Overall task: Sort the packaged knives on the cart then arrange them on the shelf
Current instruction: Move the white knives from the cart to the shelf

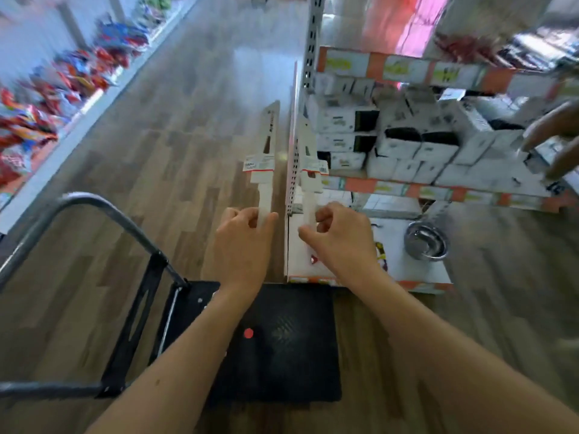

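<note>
Our left hand (244,233) is clamped on the handle end of one white-carded packaged knife (265,158). Our right hand (340,238) pinches a second carded knife (309,161). Both are upright above the black flat cart (291,355). The perforated shelf end panel (294,180) sits between them (stacked white boxes (391,145) behind).

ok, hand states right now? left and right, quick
Left hand: closed, holding the left knife pack by its lower end.
Right hand: closed, fingers pinching the right knife pack by its lower end.
</note>
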A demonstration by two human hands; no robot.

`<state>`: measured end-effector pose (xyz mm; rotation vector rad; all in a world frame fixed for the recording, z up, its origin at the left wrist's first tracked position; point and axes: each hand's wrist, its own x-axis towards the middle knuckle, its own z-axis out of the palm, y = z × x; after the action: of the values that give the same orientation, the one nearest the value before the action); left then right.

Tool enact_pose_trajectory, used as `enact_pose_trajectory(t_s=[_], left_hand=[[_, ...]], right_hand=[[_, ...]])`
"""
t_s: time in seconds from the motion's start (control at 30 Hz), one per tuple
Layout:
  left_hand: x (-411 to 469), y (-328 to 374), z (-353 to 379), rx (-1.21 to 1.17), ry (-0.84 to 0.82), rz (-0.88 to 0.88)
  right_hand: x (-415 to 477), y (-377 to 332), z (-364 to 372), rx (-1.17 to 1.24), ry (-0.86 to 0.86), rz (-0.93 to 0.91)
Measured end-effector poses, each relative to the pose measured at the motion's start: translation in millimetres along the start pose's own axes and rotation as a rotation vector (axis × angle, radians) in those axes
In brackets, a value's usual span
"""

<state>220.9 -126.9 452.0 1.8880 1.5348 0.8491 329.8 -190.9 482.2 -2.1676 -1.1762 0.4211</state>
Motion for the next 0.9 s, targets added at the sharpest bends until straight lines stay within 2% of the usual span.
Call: enact_pose_trajectory(t_s=[0.17,0.37,0.67,0.9], left_hand=[[-19.1,56.2,-19.6,-0.057,-0.004,0.065],[-29.6,114.1,-8.0,-0.069,-0.006,0.152],[-36.9,214.1,62.2,-0.056,0.05,0.08],[-33.5,281.9,103.0,-0.04,0.033,-0.002]], right_hand=[[-12.0,-14.9,-63.7,0.083,0.125,-0.012],[-10.3,-5.1,-123.4,0.084,0.19,-0.036],[40.1,61.7,-219.7,0.027,0.111,-0.094],[84.3,99.1,-272.8,0.164,0.069,-0.066]])
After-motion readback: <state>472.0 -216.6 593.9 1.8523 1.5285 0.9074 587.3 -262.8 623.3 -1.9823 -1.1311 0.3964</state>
